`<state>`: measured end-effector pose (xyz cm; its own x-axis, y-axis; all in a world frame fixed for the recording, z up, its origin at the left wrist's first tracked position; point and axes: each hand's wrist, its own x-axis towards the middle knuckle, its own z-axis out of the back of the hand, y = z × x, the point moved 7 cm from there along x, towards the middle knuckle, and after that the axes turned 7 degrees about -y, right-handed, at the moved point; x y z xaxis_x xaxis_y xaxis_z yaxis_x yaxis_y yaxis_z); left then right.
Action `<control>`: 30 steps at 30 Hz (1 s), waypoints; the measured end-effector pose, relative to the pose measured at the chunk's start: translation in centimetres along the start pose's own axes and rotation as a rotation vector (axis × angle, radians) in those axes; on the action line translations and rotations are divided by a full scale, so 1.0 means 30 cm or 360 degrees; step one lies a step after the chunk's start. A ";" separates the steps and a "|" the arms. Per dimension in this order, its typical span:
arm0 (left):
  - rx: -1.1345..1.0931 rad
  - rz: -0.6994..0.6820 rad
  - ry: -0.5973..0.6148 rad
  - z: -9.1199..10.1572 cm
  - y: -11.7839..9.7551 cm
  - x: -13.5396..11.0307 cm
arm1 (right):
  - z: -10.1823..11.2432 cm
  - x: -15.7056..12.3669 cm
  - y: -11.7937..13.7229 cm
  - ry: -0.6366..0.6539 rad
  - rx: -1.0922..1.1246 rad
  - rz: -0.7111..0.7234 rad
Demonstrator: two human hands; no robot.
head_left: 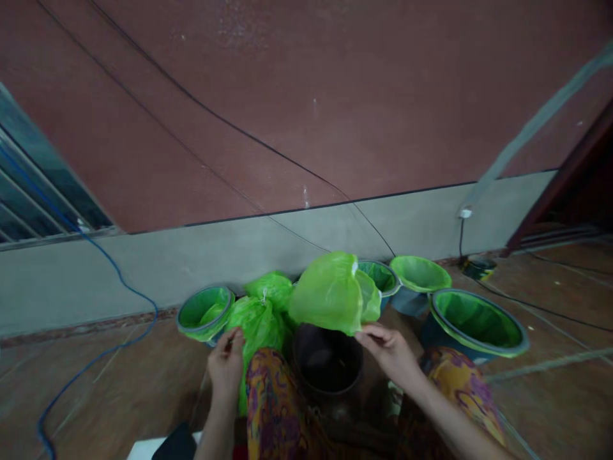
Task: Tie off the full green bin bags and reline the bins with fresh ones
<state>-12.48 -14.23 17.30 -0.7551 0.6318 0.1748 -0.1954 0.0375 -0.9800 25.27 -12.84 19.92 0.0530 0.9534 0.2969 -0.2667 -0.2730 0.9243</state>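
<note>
A light green, see-through bag [325, 297] hangs in the air, with its edge pinched in the fingers of my right hand [387, 351]. Below it, between my knees, stands a dark round tub [328, 367] with a shadowed inside. My left hand [227, 358] is apart from that bag, its fingers curled together; what they hold, if anything, is too small to name. Beside my left hand slumps a filled green bag [257, 319] tied at the top with white string.
Green-lined buckets stand along the wall: one at left [205, 313], one partly behind the raised bag [383, 278], others at right [420, 275] [479, 322]. A blue hose [124, 278] trails on the left. Black cables run near a small tin [479, 267].
</note>
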 end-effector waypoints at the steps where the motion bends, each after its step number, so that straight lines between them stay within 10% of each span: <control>1: -0.0017 -0.0008 0.0268 -0.068 -0.032 -0.072 | -0.040 -0.020 0.030 0.0031 -0.0167 0.0152; 4: -0.0175 0.0185 0.0842 -0.229 -0.114 -0.309 | -0.157 -0.055 0.115 0.0126 -0.0600 0.0494; 7: -0.0282 0.0422 0.1004 -0.307 -0.153 -0.438 | -0.260 -0.068 0.151 0.0280 -0.0872 0.0614; 13: -0.0392 0.0642 0.0876 -0.343 -0.103 -0.384 | -0.378 -0.106 0.159 0.0517 -0.1005 0.0730; 21: -0.0262 0.0477 0.0793 -0.336 -0.080 -0.298 | -0.210 -0.057 0.186 0.0279 -0.0812 0.0712; 30: -0.0192 0.0396 0.0931 -0.330 -0.141 -0.268 | -0.095 0.067 -0.171 0.0063 -0.1301 0.0226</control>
<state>0.61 -11.81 19.09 -0.2964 0.9491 -0.1064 0.0392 -0.0992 -0.9943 24.00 -9.15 15.10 -0.0635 0.9249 0.3748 -0.8844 -0.2261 0.4083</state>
